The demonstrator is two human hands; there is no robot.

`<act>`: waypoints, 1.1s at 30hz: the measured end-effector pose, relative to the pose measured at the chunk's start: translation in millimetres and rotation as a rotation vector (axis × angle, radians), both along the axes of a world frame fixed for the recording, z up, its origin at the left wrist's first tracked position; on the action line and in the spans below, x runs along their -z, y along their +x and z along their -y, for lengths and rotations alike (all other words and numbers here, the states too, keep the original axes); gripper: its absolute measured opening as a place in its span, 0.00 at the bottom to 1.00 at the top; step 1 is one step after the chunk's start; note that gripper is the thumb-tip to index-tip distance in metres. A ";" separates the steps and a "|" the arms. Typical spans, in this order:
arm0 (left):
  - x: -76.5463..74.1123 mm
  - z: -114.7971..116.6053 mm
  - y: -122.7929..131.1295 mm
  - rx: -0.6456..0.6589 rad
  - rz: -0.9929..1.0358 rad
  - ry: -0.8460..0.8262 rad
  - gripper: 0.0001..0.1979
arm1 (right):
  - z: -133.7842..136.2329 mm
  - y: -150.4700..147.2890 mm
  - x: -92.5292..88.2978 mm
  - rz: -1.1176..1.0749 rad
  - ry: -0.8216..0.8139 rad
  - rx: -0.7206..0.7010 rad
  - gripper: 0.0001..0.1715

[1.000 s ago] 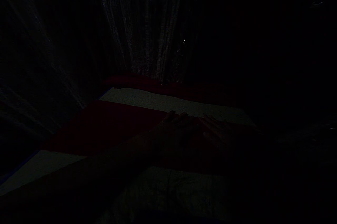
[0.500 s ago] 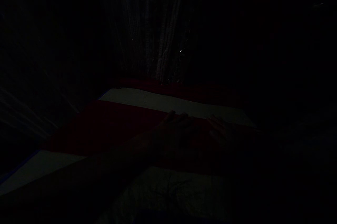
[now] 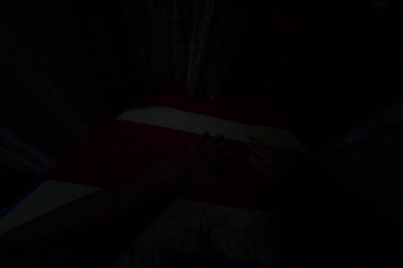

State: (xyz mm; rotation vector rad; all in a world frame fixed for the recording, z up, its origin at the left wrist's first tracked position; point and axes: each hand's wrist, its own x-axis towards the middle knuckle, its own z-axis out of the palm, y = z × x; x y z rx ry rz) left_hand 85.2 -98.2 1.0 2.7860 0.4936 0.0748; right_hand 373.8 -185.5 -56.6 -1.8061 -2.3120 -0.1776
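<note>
I see a very dark room with a pale curtain (image 3: 176,50) at the back. A red-and-cream striped cloth (image 3: 126,150) lies spread below it. My left hand (image 3: 208,150) rests flat on its red band, fingers spread wide. My right hand (image 3: 264,154) lies just beside, flat as far as I can tell.

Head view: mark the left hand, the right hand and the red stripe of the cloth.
left hand (image 3: 208,150), head view, on the back of the hand.
right hand (image 3: 264,154), head view, on the back of the hand.
red stripe (image 3: 126,150), head view, on its bare middle.
</note>
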 end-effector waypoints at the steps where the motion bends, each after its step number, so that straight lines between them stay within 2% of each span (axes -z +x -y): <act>1: 0.3 0.1 0.2 -0.006 -0.007 0.002 0.48 | -1.5 -2.7 -0.1 -0.022 0.034 0.052 0.38; 2: 0.7 0.1 0.4 -0.010 -0.008 0.003 0.48 | -2.8 -7.2 0.3 -0.044 0.029 0.086 0.39; 5: 2.1 0.1 0.3 -0.008 0.008 0.006 0.48 | -4.6 -17.9 4.7 -0.066 -0.012 0.059 0.39; 10: 0.3 0.8 -0.6 -0.004 -0.003 -0.013 0.49 | -2.9 -0.9 13.8 -0.052 -0.001 0.081 0.38; 17: 0.0 1.7 0.4 -0.011 0.006 0.001 0.48 | -6.3 -11.2 8.6 -0.040 -0.018 0.101 0.40; 23: 1.0 0.1 -0.4 0.001 0.000 -0.002 0.48 | -5.3 6.2 14.1 -0.055 -0.034 0.113 0.40; 28: -1.0 1.2 0.4 0.004 0.000 0.004 0.48 | -3.3 -11.2 5.6 -0.072 -0.024 0.108 0.39; 30: -1.3 1.5 0.5 -0.004 -0.008 0.003 0.48 | -2.7 -12.0 9.9 -0.074 0.004 0.092 0.38; 33: 0.3 0.8 -0.1 -0.001 0.013 -0.010 0.47 | -2.1 -2.0 22.1 -0.054 0.158 0.038 0.37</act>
